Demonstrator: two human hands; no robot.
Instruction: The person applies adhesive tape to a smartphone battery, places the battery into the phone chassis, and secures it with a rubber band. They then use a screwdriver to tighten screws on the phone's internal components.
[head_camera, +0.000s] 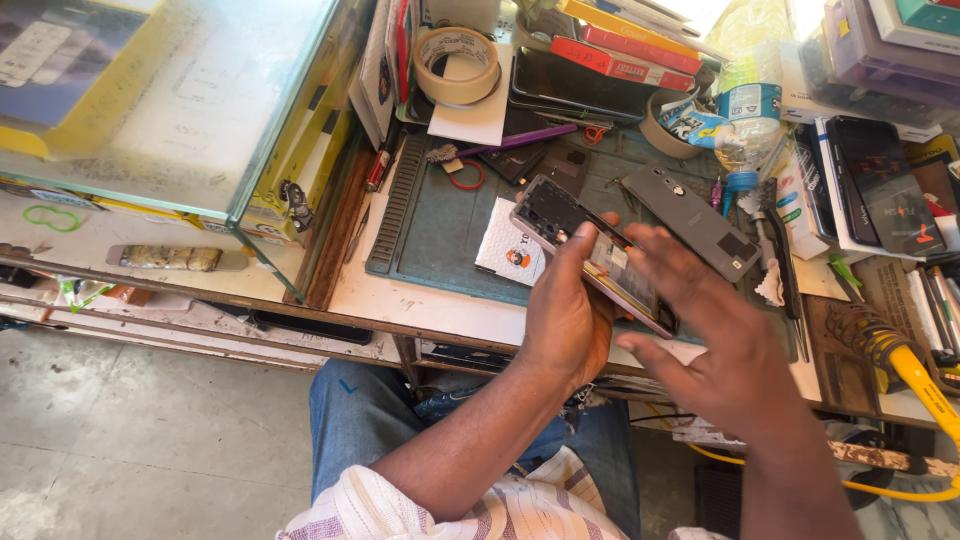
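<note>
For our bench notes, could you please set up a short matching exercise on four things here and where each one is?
Things:
1. opened phone
2. tape roll
3. grey back cover
4. yellow cable

Places:
A. far edge of the green mat, near the glass case
B. in the left hand
C. bench's right edge
D. flat on the mat, beyond the right hand

Pairs: 1-B, 2-A, 3-D, 4-C

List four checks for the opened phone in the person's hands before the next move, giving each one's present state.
1. Left hand grips the opened pink-edged phone: ok.
2. Right hand steady on it: cannot tell, blurred, fingers spread.
3. Phone held over the dark green rubber work mat: ok.
4. Flat grey back cover lies apart on the mat: ok.
5. Loose screws accounted for: cannot tell, too small.
</note>
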